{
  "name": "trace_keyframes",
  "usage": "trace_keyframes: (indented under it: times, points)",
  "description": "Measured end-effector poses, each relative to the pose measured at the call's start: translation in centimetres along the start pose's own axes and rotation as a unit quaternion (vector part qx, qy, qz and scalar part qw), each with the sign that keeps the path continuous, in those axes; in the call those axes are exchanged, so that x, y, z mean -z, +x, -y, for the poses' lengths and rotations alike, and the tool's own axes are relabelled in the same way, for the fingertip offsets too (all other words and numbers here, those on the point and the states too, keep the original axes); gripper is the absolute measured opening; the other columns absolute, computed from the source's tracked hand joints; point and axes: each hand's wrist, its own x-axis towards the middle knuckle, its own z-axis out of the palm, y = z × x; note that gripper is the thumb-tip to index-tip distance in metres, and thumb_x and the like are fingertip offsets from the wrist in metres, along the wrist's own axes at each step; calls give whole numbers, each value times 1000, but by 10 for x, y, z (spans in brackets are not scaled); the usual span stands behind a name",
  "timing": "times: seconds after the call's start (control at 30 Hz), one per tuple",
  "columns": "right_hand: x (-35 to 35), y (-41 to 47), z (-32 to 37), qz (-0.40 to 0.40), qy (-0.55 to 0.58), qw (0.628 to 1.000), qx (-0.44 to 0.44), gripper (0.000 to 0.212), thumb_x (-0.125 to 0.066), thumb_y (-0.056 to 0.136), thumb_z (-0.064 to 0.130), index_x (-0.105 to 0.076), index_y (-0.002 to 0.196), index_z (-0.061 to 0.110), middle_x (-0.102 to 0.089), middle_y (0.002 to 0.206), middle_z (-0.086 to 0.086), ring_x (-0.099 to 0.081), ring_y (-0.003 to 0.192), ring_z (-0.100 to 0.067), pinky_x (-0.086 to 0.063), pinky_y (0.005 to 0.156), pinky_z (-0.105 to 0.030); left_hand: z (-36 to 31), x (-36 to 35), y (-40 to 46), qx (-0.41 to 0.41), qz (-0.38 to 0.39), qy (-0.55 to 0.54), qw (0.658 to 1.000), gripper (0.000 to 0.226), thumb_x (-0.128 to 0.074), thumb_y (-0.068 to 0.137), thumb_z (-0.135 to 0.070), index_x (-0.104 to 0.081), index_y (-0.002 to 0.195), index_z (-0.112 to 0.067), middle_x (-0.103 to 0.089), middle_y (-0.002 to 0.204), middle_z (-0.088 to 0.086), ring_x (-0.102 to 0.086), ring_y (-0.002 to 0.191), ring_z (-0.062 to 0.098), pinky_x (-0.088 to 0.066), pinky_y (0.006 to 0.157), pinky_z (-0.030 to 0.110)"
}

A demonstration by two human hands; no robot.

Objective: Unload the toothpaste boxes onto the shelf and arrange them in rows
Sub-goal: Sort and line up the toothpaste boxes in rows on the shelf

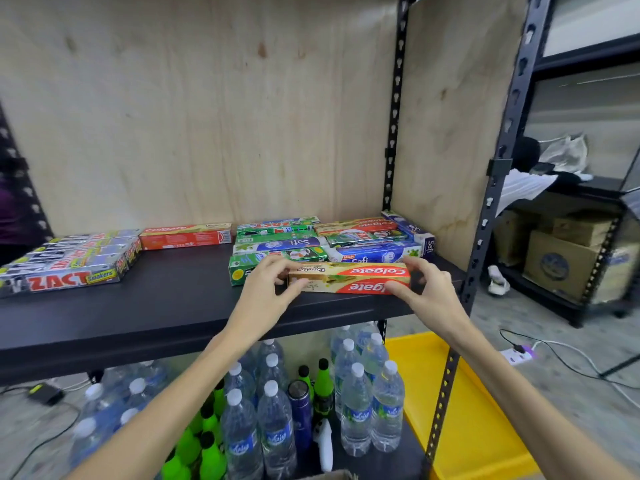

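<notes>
A red and cream Colgate box (349, 278) lies lengthwise near the front edge of the black shelf (156, 306). My left hand (268, 284) grips its left end and my right hand (424, 285) grips its right end. Behind it lie rows of Safi and Zact boxes (280, 244) and a further cluster (374, 237) at the right. One red Colgate box (187, 235) lies alone at the back middle. Silver Zact Smokers boxes (69, 263) sit in rows at the left.
The plywood back and side panel (446, 116) and black uprights (485, 220) bound the shelf. Below stand several water bottles (356, 403) and green bottles (204, 441). A yellow tray (460, 410) lies on the floor at right. Cardboard boxes (561, 261) fill the neighbouring rack.
</notes>
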Motion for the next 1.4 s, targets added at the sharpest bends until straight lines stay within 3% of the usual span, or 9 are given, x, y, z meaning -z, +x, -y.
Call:
trace_keyframes:
  times: [0.13, 0.43, 0.6, 0.73, 0.9, 1.07, 1.17, 1.3, 1.4]
  points:
    - [1, -21, 26, 46, 63, 997, 25, 58, -81, 67, 62, -67, 114, 30, -72, 102, 13, -62, 96, 4, -46, 74, -8, -1, 10, -21, 48, -52, 18, 997, 32, -69, 93, -29, -63, 124, -26, -50, 122, -12, -55, 111, 4, -47, 101, 29]
    - [-77, -93, 111, 5, 168, 984, 57, 50, -84, 72, 55, -67, 113, 32, -73, 94, 18, -64, 91, 11, -49, 72, -7, -36, 36, -108, 123, -124, -110, 979, 21, -56, 99, -41, -63, 117, -31, -62, 115, -18, -59, 106, -8, -51, 93, 19]
    - [-119, -117, 153, 85, 227, 965, 97, 24, -68, 94, 42, -74, 113, 31, -75, 97, 23, -67, 97, 9, -55, 87, -19, -30, 66, -140, 139, -145, -156, 967, 37, -49, 100, -47, -56, 135, -35, -56, 131, -24, -54, 118, -11, -45, 97, 13]
    - [-147, -128, 177, 119, 255, 953, 112, 25, -55, 103, 21, -75, 116, 29, -76, 103, 21, -68, 103, 4, -55, 95, -29, -10, 93, -148, 160, -147, -110, 970, 53, -54, 94, -59, -49, 141, -35, -51, 136, -26, -49, 126, -8, -42, 105, 19]
    - [-167, -119, 197, 206, 285, 928, 124, 32, -44, 107, 14, -71, 116, 30, -76, 107, 14, -66, 111, 1, -49, 103, -28, 18, 132, -146, 165, -165, 33, 972, 55, -73, 88, -37, -52, 138, -27, -49, 120, -15, -56, 107, -6, -49, 94, 19]
    - [-173, -72, 197, 143, 151, 958, 197, 27, -58, 102, 28, -63, 127, 36, -66, 120, 21, -52, 116, 10, -43, 103, -23, 50, 181, -131, 167, -99, 134, 972, 53, -74, 86, -31, -55, 135, -27, -56, 118, -16, -52, 108, 5, -43, 91, 24]
    - [-175, -31, 202, 101, -18, 957, 271, 57, -64, 93, 51, -44, 145, 38, -49, 143, 16, -32, 129, -8, -29, 107, -34, 73, 219, -116, 168, -24, 186, 968, 55, -71, 87, -38, -54, 139, -31, -58, 120, -20, -45, 119, 6, -38, 96, 26]
    - [-181, 23, 217, 200, -164, 928, 268, 81, -59, 91, 63, -23, 158, 35, -29, 161, 3, -16, 142, -25, -19, 115, -45, 92, 245, -91, 164, 51, 237, 956, 71, -60, 77, -71, -54, 138, -34, -55, 127, -21, -43, 126, 7, -38, 107, 33]
    - [-191, 52, 220, 239, -206, 903, 292, 65, -57, 93, 61, -41, 150, 33, -46, 148, 4, -27, 133, -22, -21, 106, -41, 101, 251, -76, 155, 76, 253, 952, 67, -60, 78, -74, -56, 133, -37, -55, 126, -23, -45, 119, 0, -38, 103, 25]
